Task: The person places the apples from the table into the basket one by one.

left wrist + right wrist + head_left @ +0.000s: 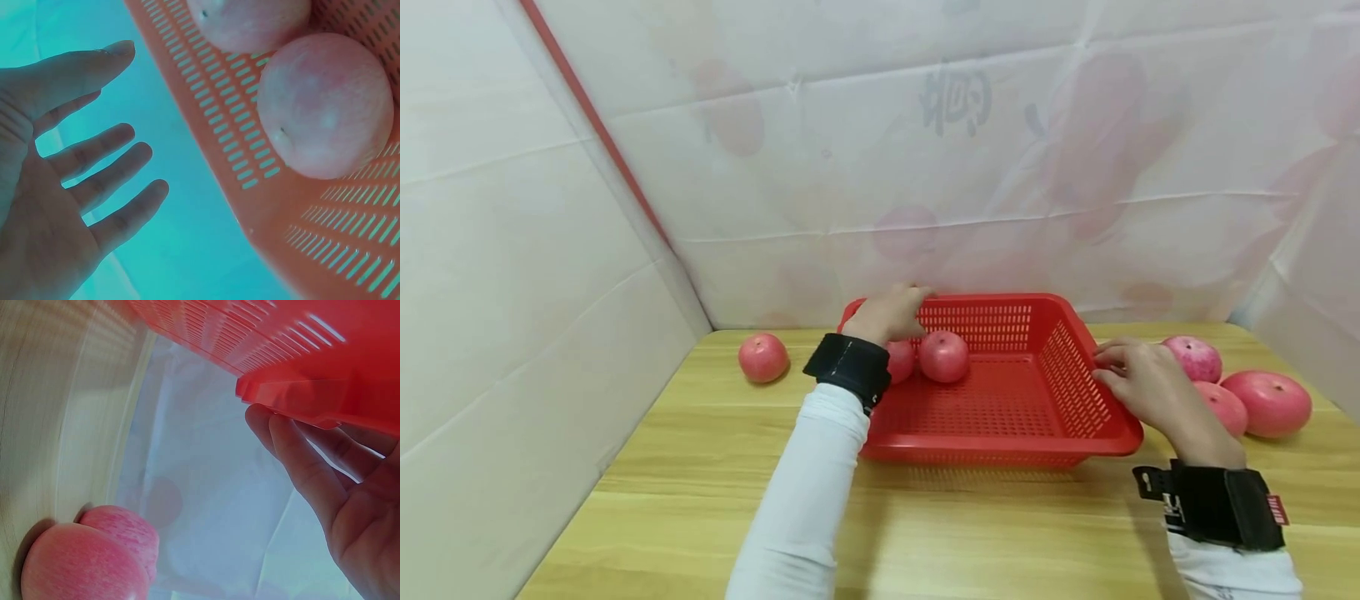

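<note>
Five fingers of the left hand we see spread apart and almost straight, with nothing held in them; in the left wrist view, a gap appears between the fingertips and the rim of the red basket. At the opposite end, the fingers of the right hand touch the basket's rim, but whether they really grip it we cannot tell. The basket has slotted sides, and inside it, at the left end, we find two pink fruits, a first fruit and, close on its left, a second fruit, partly hidden by the left arm. Farther out, to the left of the basket, one single fruit lies on the wooden table. On the right side, near the right hand, we count three more: a speckled fruit, a partly covered fruit and a large fruit. Each wrist carries a black strap, below which we notice a white sleeve. Behind the table hangs a pale cloth with faded pink shapes.
</note>
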Action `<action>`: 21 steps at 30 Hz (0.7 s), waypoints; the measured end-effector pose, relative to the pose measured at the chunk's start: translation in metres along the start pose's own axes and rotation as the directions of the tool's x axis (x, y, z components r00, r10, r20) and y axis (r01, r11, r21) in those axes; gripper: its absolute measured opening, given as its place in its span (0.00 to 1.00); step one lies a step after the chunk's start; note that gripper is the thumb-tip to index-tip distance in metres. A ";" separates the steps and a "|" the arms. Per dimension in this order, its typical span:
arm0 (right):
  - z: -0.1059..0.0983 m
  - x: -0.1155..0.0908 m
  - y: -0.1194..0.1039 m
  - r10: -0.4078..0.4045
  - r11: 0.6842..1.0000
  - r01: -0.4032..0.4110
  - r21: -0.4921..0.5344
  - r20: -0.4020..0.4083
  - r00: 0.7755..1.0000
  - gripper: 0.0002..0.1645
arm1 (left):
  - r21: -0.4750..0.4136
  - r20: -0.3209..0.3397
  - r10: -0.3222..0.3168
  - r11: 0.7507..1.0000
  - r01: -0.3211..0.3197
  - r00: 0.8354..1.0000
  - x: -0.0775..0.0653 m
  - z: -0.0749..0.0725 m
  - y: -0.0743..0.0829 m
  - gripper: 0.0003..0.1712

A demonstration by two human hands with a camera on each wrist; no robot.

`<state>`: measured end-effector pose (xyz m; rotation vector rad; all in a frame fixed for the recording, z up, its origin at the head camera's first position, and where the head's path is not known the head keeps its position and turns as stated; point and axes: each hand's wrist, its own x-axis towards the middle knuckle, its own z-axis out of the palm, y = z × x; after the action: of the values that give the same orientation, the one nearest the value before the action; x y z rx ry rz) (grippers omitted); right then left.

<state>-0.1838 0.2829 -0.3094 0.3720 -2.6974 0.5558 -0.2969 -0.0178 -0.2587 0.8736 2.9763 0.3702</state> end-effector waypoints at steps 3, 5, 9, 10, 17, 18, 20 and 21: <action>0.000 0.000 0.000 -0.001 1.000 0.001 -0.003 -0.007 1.000 0.10 | -0.052 -0.003 0.002 0.999 -0.002 1.000 0.000 -0.003 -0.005 0.34; -0.001 0.000 0.000 0.000 1.000 0.000 -0.002 -0.007 1.000 0.10 | -0.070 -0.008 0.008 0.998 -0.008 1.000 0.000 -0.005 -0.008 0.33; -0.002 0.001 0.000 0.002 1.000 -0.002 -0.001 -0.002 1.000 0.10 | -0.077 -0.024 0.002 0.997 -0.004 1.000 -0.003 -0.008 -0.016 0.32; -0.002 0.001 0.000 0.000 1.000 0.000 -0.003 -0.003 1.000 0.10 | -0.074 -0.027 0.002 0.997 -0.005 1.000 -0.004 -0.009 -0.018 0.32; -0.002 0.001 0.000 0.000 1.000 0.000 -0.002 0.003 1.000 0.10 | -0.072 -0.037 -0.038 0.997 0.036 0.999 -0.013 -0.013 -0.033 0.32; -0.002 0.001 0.000 -0.001 1.000 0.001 -0.005 0.002 1.000 0.10 | -0.075 -0.040 -0.045 0.996 0.042 0.998 -0.014 -0.013 -0.034 0.32; -0.003 0.001 0.000 -0.001 1.000 0.001 -0.009 -0.002 1.000 0.10 | -0.076 -0.049 -0.059 0.996 0.055 0.997 -0.016 -0.014 -0.037 0.31; -0.003 0.001 0.001 -0.002 1.000 0.002 -0.010 -0.004 1.000 0.10 | -0.074 -0.052 -0.063 0.996 0.059 0.997 -0.017 -0.015 -0.038 0.30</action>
<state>-0.1839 0.2843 -0.3070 0.3699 -2.6949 0.5419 -0.3038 -0.0617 -0.2542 0.7761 3.0092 0.5043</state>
